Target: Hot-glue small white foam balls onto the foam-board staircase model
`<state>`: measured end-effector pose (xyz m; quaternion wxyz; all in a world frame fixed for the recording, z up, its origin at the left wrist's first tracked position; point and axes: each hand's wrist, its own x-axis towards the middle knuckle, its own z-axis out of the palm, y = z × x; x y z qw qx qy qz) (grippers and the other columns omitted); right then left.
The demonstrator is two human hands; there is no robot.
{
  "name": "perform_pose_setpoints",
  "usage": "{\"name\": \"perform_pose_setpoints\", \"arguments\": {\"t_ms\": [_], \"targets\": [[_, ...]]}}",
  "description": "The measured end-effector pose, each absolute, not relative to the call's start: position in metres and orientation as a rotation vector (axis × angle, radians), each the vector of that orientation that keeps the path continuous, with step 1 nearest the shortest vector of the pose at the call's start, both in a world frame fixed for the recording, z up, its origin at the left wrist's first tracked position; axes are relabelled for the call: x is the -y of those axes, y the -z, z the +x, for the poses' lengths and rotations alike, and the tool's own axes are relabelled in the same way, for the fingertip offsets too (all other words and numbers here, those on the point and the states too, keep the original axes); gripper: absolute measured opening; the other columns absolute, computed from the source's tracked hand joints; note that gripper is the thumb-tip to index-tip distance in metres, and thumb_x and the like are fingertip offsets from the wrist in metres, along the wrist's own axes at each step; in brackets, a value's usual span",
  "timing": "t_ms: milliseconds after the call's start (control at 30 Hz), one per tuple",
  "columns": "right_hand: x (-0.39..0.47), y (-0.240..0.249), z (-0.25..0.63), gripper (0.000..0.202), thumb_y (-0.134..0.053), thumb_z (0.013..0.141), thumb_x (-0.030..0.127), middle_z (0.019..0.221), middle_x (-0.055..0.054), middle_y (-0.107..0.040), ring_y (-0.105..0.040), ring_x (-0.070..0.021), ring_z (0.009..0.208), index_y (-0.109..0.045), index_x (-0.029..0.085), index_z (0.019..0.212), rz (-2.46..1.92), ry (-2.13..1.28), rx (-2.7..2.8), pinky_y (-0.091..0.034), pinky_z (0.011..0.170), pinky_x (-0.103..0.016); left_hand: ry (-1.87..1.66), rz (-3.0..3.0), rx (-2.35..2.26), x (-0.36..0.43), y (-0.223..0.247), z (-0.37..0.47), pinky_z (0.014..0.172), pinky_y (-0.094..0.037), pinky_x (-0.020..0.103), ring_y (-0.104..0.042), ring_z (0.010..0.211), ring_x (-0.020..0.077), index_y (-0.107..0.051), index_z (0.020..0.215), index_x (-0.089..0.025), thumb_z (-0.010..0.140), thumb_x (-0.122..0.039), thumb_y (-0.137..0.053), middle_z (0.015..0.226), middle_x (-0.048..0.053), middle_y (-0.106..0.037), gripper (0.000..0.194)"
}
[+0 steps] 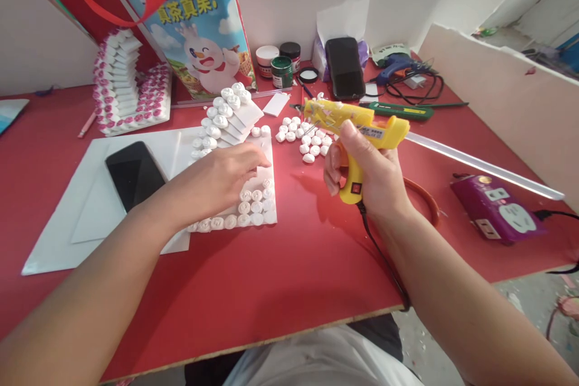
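Note:
My right hand (368, 178) grips a yellow hot glue gun (357, 123) above the red table (289, 271), nozzle pointing left, its black cord trailing down past my wrist. My left hand (221, 178) rests palm down on a white board (265, 205) covered with rows of small white rosettes (253, 208), fingertips pressing near the board's right side. A loose pile of white rosettes (305, 136) lies just beyond the gun's nozzle. A stack of white strips topped with rosettes (226, 114) sits behind my left hand.
A black phone (133, 174) lies on white sheets at left. At the back stand a pink-dotted stepped piece (129, 84), a printed bag (199, 24), paint jars (280, 63), another phone (344, 67) and a blue glue gun (395, 66). A purple power strip (497, 208) sits at right.

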<state>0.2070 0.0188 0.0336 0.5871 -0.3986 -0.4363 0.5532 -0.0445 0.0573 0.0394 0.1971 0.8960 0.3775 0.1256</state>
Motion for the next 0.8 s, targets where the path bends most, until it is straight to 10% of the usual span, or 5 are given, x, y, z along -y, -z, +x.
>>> {"name": "perform_pose_setpoints", "arguments": {"t_ms": [800], "targets": [[-0.018,-0.039,0.205,0.044,-0.08,0.091,0.045,0.05,0.002,-0.053,-0.051,-0.0117,0.038,-0.059,0.021,0.06,-0.918,-1.257,0.972,-0.039,0.038,-0.028,-0.201,2.551,-1.032,-0.062,-0.027,-0.034,0.086,-0.054,0.035,-0.07,0.095,0.0235,-0.075,0.096,-0.021,0.102,-0.029,-0.049,0.107,0.009,-0.075,0.028]]}}
